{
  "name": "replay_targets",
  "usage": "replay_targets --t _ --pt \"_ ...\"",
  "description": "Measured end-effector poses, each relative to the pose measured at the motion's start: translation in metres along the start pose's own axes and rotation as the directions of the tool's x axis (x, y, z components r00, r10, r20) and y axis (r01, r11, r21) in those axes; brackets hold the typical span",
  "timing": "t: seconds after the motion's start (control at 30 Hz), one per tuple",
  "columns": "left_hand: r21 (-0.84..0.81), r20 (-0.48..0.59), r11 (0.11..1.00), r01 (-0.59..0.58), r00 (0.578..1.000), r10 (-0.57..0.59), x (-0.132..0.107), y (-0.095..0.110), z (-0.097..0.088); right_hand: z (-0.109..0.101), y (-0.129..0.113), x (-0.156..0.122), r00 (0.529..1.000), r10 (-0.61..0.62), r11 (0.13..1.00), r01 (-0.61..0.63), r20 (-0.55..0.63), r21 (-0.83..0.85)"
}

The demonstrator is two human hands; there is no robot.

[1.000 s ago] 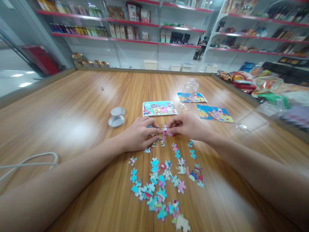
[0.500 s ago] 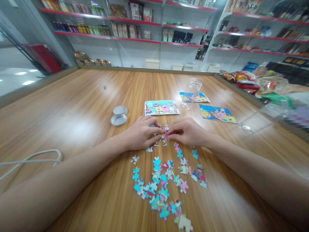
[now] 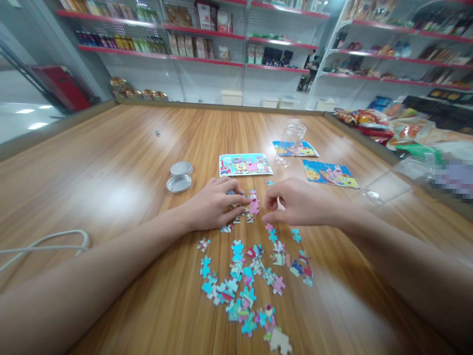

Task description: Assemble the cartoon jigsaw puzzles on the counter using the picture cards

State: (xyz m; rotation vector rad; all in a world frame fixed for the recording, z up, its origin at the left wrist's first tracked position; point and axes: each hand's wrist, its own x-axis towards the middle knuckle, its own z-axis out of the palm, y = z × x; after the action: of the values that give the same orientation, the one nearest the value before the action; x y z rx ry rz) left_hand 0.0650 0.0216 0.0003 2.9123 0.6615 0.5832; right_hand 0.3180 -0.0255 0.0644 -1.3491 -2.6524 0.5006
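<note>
My left hand [image 3: 217,203] rests on a small group of joined jigsaw pieces, its fingers stretched over them and hiding part of the group. At that group's right end shows a pink jigsaw piece [image 3: 253,205] with a cartoon face, just past my fingertips. To the right of it, my right hand [image 3: 303,201] hovers with thumb and forefinger apart and nothing visible between them. A pink and blue pair of pieces [image 3: 272,232] lies just below its thumb. Towards me spread several loose jigsaw pieces [image 3: 248,295]. Beyond my hands lies a cartoon picture card [image 3: 246,165].
Two round metal lids [image 3: 179,184] lie left of the card. A clear plastic jar [image 3: 292,140] stands over a second picture, near another blue picture [image 3: 331,174]. Another clear container [image 3: 388,186] lies at right. A white cable [image 3: 48,249] crosses the left side. Snack bags [image 3: 373,121] sit beyond the right edge.
My right hand has let go of the pink piece and drawn back to the right, its fingertips parting. My left hand stays on the joined pieces.
</note>
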Motion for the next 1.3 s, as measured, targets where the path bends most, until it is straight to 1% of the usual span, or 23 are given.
replay_targets --t 0.1,0.2,0.3,0.37,0.47,0.53,0.63,0.67,0.7,0.73,0.8,0.83,0.9,1.0,1.07,1.17,1.23,1.3 --pt "0.009 -0.005 1.0 -0.007 1.0 0.007 0.0 -0.001 0.001 0.002 -0.005 -0.002 0.993 0.046 0.999 -0.043 0.108 -0.025" --pt "0.02 -0.03 1.0 -0.023 0.999 0.023 -0.001 -0.001 0.002 0.005 -0.007 -0.001 0.983 0.066 0.995 -0.078 0.172 0.059" --pt "0.036 -0.059 0.998 -0.049 0.997 0.051 0.0 -0.001 0.002 0.004 -0.004 0.002 0.981 0.082 0.972 -0.118 0.177 0.204" --pt "0.039 -0.055 0.996 -0.085 0.995 0.088 0.0 -0.001 0.002 0.002 0.001 0.005 0.98 0.104 0.943 -0.15 0.167 0.296" --pt "0.027 -0.029 0.989 -0.142 0.989 0.143 0.001 -0.001 0.002 0.002 0.01 0.008 0.98 0.141 0.913 -0.183 0.138 0.364" --pt "0.016 -0.019 0.989 -0.148 0.989 0.148 0.001 -0.001 0.002 0.002 0.013 0.01 0.985 0.112 0.925 -0.152 0.131 0.35" --pt "0.003 -0.013 0.99 -0.139 0.99 0.139 0.001 0.0 0.001 0.004 0.015 0.011 0.989 -0.022 0.949 -0.026 0.148 0.316" --pt "0.001 -0.011 0.99 -0.138 0.99 0.138 0.001 0.0 0.001 0.004 0.015 0.011 0.99 -0.047 0.956 0.005 0.136 0.295" --pt "0.0 -0.01 0.991 -0.136 0.991 0.136 0.001 0.0 0.001 0.004 0.015 0.01 0.994 -0.043 0.966 0.015 0.101 0.258" --pt "0.0 -0.009 0.991 -0.133 0.991 0.133 0.001 0.0 0.001 0.004 0.015 0.01 0.999 -0.012 0.979 0.002 0.047 0.204" --pt "0.0 -0.005 0.992 -0.129 0.992 0.129 0.001 0.001 0.0 0.004 0.015 0.008 0.995 0.078 0.993 -0.072 -0.064 0.091" --pt "-0.001 -0.003 0.992 -0.128 0.992 0.128 0.001 0.001 0.0 0.004 0.015 0.006 0.988 0.122 0.992 -0.118 -0.094 0.052" --pt "-0.005 -0.003 0.991 -0.13 0.991 0.13 0.001 0.001 0.0 0.006 0.012 0.003 0.978 0.193 0.981 -0.193 -0.077 0.007" --pt "-0.009 -0.008 0.991 -0.133 0.991 0.133 0.001 0.001 0.0 0.007 0.005 0.002 0.968 0.251 0.967 -0.251 -0.008 -0.029" --pt "-0.012 -0.011 0.991 -0.135 0.991 0.135 0.001 0.001 -0.001 0.006 0.002 0.003 0.97 0.242 0.97 -0.241 0.033 -0.025" --pt "-0.017 -0.014 0.991 -0.134 0.991 0.134 0.001 0.0 0.0 0.001 0.003 0.003 0.984 0.165 0.986 -0.165 0.071 -0.006" --pt "-0.021 -0.014 0.991 -0.135 0.991 0.134 0.001 -0.001 0.0 -0.002 0.004 0.002 0.99 0.133 0.991 -0.132 0.045 -0.029" --pt "-0.029 -0.018 0.99 -0.137 0.99 0.137 0.001 -0.002 0.001 -0.002 0.006 0.0 0.992 0.129 0.99 -0.129 0.005 -0.056"
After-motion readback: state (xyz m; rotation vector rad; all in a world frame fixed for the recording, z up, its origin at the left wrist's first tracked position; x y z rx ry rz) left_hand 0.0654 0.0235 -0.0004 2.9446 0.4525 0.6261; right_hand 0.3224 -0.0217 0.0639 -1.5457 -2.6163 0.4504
